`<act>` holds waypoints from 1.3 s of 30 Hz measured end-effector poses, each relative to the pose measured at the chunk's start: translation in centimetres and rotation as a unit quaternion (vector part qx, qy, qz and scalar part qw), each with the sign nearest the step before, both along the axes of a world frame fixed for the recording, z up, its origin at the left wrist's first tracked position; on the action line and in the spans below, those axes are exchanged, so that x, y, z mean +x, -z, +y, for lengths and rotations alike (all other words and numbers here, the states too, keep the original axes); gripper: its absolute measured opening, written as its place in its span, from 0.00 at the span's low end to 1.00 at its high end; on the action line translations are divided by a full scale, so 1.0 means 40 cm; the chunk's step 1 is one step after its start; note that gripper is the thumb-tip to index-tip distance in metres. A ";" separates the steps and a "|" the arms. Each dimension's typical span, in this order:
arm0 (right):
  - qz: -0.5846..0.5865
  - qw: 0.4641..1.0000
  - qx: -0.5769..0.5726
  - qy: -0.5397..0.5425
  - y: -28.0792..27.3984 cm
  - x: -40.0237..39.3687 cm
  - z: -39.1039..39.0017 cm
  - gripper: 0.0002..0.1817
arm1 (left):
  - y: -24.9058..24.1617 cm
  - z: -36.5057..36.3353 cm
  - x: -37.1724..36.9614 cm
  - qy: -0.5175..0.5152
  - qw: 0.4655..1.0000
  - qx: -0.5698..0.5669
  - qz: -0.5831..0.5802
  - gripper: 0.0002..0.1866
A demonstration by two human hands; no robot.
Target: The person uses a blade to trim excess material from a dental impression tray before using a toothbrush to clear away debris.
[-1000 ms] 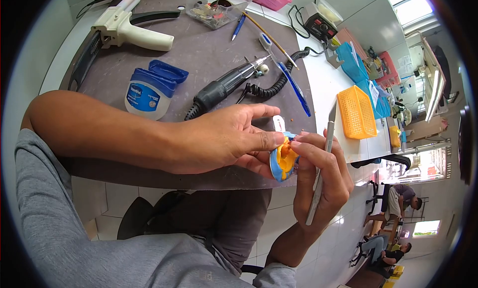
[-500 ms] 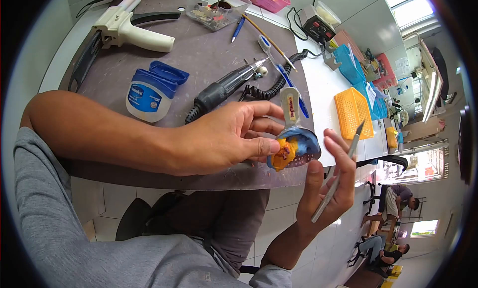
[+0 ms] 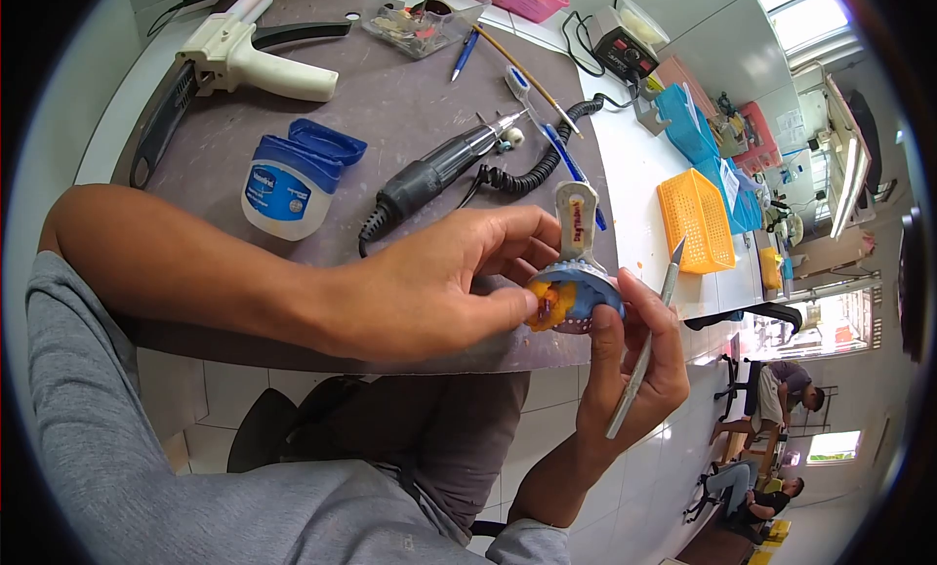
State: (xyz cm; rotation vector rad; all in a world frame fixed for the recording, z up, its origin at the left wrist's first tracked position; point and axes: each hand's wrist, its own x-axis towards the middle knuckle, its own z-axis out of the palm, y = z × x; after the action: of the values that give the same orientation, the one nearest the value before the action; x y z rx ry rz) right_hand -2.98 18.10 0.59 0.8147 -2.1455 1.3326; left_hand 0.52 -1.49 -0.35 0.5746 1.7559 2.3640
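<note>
My left hand grips a metal impression tray at its left side, thumb on the orange material. Blue and orange material fills the tray, and its labelled handle points up. My right hand has thumb and forefinger on the tray's right edge. A slim metal knife lies between this hand's fingers, blade pointing up and away from the tray. Behind my left hand, a black handpiece rests on the brown mat.
A blue-lidded jar and a dispensing gun are at the left. Beyond the hands are a toothbrush, a blue pen, a clear box and a yellow basket. Two people sit far right.
My right hand has moved left and its fingers now meet the tray's edge. The knife has shifted left with it. The tray has turned slightly, with its handle a little further right.
</note>
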 end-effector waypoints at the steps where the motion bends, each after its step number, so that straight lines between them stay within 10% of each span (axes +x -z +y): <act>1: -0.001 1.000 0.000 0.001 0.001 0.001 0.001 0.15 | 0.000 0.000 0.001 0.001 1.000 0.000 -0.001 0.20; 28: 0.039 0.999 0.006 0.024 -0.001 0.007 -0.006 0.15 | -0.003 -0.001 0.001 0.041 0.999 -0.010 -0.006 0.25; 32: -0.024 0.995 -0.090 -0.019 -0.020 -0.025 0.017 0.35 | -0.013 -0.001 -0.004 0.050 0.994 0.011 -0.099 0.23; 39: -0.087 0.990 -0.112 0.014 -0.073 -0.182 0.056 0.12 | -0.019 -0.011 -0.005 0.043 0.983 0.042 -0.173 0.24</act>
State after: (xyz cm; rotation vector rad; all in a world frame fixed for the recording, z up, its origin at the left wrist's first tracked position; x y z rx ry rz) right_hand -10.27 20.36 3.49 0.5956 -2.0761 1.6477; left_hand 0.32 -1.94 0.41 0.2238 1.4583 2.3182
